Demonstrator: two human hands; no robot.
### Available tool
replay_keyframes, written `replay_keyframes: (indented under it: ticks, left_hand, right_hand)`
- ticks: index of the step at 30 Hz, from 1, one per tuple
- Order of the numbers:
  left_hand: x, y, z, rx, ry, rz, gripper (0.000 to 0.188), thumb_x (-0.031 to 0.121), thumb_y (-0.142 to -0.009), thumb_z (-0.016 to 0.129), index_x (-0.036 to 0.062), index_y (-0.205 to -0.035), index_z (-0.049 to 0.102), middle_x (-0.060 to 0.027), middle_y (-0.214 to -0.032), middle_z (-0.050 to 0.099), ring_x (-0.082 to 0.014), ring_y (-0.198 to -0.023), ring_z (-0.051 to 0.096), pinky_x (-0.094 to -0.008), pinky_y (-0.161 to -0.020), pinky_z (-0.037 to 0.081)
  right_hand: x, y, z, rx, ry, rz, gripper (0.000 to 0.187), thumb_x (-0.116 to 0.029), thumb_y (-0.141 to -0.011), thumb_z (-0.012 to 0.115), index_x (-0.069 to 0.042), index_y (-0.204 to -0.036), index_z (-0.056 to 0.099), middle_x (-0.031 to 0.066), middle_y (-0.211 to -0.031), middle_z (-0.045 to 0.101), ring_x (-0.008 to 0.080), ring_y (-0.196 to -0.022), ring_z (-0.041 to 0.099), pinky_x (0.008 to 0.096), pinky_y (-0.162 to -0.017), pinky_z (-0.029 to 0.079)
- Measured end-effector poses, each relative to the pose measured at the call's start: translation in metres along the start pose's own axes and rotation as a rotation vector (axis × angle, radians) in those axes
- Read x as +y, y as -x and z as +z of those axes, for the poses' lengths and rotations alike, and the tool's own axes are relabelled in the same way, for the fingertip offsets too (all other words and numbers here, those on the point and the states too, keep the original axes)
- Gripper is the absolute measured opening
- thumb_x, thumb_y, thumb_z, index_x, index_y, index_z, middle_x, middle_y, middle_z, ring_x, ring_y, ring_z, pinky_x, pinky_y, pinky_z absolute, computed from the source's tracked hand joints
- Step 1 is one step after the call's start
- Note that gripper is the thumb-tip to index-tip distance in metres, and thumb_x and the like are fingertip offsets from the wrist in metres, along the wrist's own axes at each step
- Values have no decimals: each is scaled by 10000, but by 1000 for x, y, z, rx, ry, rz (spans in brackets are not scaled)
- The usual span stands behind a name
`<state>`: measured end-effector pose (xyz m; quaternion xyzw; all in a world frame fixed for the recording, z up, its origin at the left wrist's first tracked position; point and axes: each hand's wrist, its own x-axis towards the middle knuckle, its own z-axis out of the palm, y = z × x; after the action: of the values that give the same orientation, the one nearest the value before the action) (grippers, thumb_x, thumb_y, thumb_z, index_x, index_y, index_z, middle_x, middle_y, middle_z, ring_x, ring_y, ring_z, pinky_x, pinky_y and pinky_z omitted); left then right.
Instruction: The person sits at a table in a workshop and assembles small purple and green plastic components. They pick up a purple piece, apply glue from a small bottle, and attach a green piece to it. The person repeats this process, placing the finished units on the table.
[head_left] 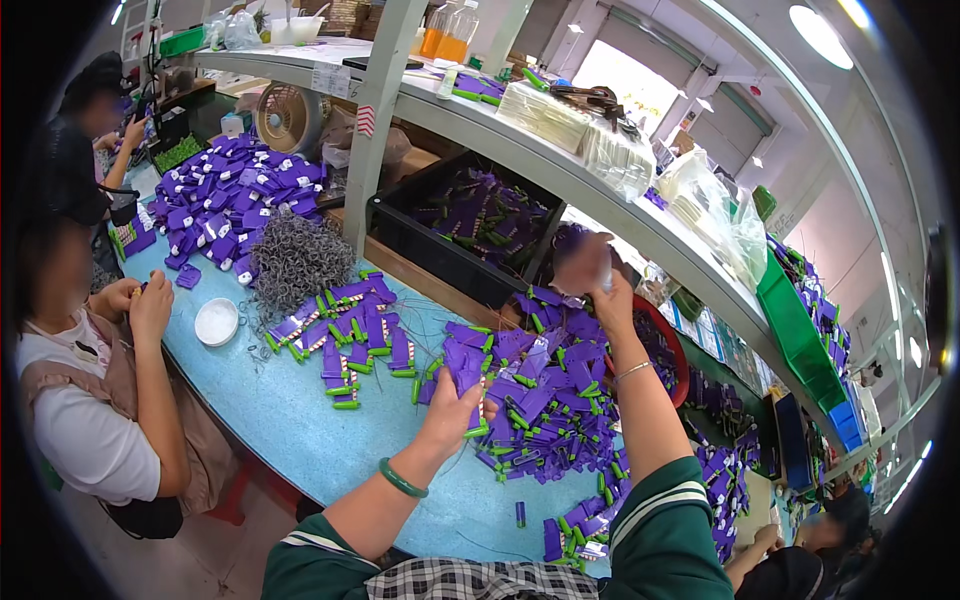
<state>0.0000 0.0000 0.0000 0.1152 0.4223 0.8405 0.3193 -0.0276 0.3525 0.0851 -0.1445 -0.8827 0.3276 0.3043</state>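
Note:
My left hand (452, 418) is closed around a purple piece with a green end (463, 368), above the blue table. A green bangle circles that wrist. My right hand (612, 302) is raised farther off, at the back of a large heap of purple pieces with green ends (550, 400). A smeared patch covers its fingers, so their state and any thing in them are unclear. Left of my left hand lies a smaller spread of similar pieces (350, 335), several with thin wires.
A black crate (440, 262) of purple pieces stands under the shelf (560, 150). At left are grey wire parts (298, 252), purple pieces with white parts (225, 195), a white bowl (216, 322) and a seated co-worker (95, 400). A red-rimmed container (672, 345) sits beyond my right forearm.

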Motion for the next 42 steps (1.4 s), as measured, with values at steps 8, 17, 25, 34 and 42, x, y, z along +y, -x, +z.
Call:
replay_keyframes:
  ticks: [8, 17, 25, 34, 42]
  left_hand:
    - [12, -4, -2, 28, -68, 132, 275, 20, -939, 486, 45, -1206, 428, -86, -1072, 549, -204, -906, 626, -375, -697, 602]
    - [25, -19, -30, -13, -196, 86, 294, 68, -929, 566, -4, -1201, 479, -90, -1037, 614, -187, -853, 638, -368, -682, 607]
    - [83, -87, -150, 226, -1005, 347, 459, 67, -858, 663, -44, -1252, 455, -133, -1039, 632, -202, -904, 619, -319, -801, 506]
    - [96, -80, -74, 284, -1847, 920, 443, 84, -812, 670, 26, -1221, 510, -206, -1100, 576, -378, -990, 577, -475, -849, 471]
    - [-55, 79, 107, -849, -1437, 616, 165, 110, -800, 704, 53, -939, 637, -115, -820, 646, -287, -746, 647, -369, -635, 513]
  right_hand:
    - [-77, 98, -44, -118, -391, 142, 492, -66, -840, 646, -44, -1313, 512, 74, -1133, 561, 141, -891, 595, 289, -686, 531]
    - [-101, 330, -143, 60, -694, 343, 549, -9, -860, 569, -1, -1382, 399, 101, -1090, 560, 199, -921, 622, 311, -701, 570]
    - [-93, 486, -204, 559, -605, 490, 599, -73, -916, 558, -19, -1451, 295, 90, -1044, 559, 145, -832, 621, 232, -604, 550]
    - [-117, 508, -199, 586, -591, 610, 582, -3, -904, 526, 16, -1443, 305, 110, -1127, 542, 174, -926, 622, 282, -736, 561]
    - [-125, 523, -193, 460, -562, 568, 568, 0, -891, 538, 61, -1416, 327, 142, -1138, 543, 209, -967, 628, 310, -795, 562]
